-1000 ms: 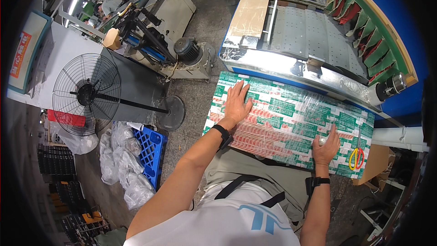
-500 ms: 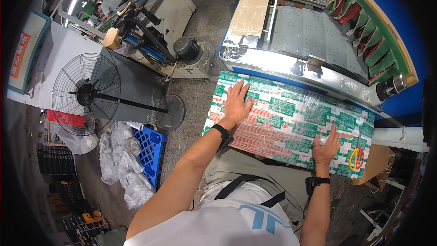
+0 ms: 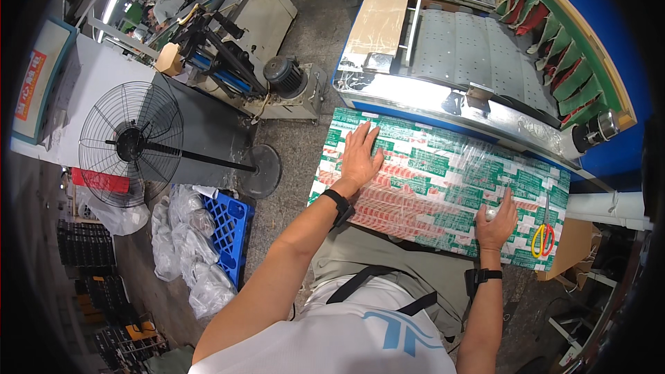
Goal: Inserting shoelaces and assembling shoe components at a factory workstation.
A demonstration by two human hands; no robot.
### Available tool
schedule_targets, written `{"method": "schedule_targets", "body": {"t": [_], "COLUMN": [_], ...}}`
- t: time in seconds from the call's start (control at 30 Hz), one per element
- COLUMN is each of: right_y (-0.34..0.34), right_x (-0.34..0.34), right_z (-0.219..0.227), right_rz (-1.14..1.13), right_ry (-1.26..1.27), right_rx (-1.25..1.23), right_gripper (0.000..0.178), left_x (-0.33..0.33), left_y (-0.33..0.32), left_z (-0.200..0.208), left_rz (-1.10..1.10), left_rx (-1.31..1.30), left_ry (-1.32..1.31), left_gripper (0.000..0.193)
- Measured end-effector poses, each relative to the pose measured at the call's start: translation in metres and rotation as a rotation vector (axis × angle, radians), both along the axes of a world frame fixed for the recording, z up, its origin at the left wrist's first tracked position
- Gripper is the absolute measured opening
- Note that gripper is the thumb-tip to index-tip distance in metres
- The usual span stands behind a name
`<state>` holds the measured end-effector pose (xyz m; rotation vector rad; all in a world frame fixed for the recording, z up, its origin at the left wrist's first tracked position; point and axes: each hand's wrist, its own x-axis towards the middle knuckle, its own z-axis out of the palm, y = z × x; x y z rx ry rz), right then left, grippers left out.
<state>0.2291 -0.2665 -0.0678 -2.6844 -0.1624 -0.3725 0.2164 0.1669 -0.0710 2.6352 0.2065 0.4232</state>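
In front of me lies a board-like work surface [image 3: 429, 187] covered in green, white and red printed tape or film, with a glossy clear layer over parts of it. My left hand [image 3: 361, 159] rests flat on its left part, fingers spread. Toward the right end, my right hand [image 3: 497, 223] lies on the same surface with its fingers stretched out and a ring on one of them. Neither hand grips anything. A pair of scissors [image 3: 543, 235] with yellow and red handles lies just right of my right hand, blades pointing away from me.
Beyond the surface stands a machine with a perforated grey conveyor [image 3: 464, 48] and a metal front edge. A cardboard piece [image 3: 379, 17] lies on its left side. Leftward are a standing fan [image 3: 131, 142], a motor [image 3: 284, 76], a blue plastic pallet [image 3: 228, 232] and clear plastic bags [image 3: 190, 235].
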Motion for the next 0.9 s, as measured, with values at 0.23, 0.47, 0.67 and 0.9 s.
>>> {"method": "schedule_targets", "body": {"t": [0.23,0.47,0.67,0.9], "right_y": [0.0009,0.001,0.0005,-0.0015], "right_x": [-0.0004,0.0003,0.0004,-0.0001], "right_z": [0.0016,0.0024,0.0001,-0.0024], "right_rz": [0.011,0.015,0.013,0.016], "right_ry": [-0.034,-0.052,-0.054,-0.051], "right_rx": [0.005,-0.001,-0.01,-0.011], "right_gripper": [0.09,0.09,0.089,0.089], "left_x": [-0.0002,0.0007,0.0003,0.0003], "left_y": [0.0008,0.0007,0.0008,0.0006], "left_z": [-0.0004,-0.002,-0.0037,-0.0031], "left_rz": [0.004,0.003,0.001,-0.003], "left_rx": [-0.004,0.01,0.009,0.013], "left_ry": [0.053,0.0,-0.009,-0.012], "left_gripper": [0.061,0.061,0.061,0.061]}}
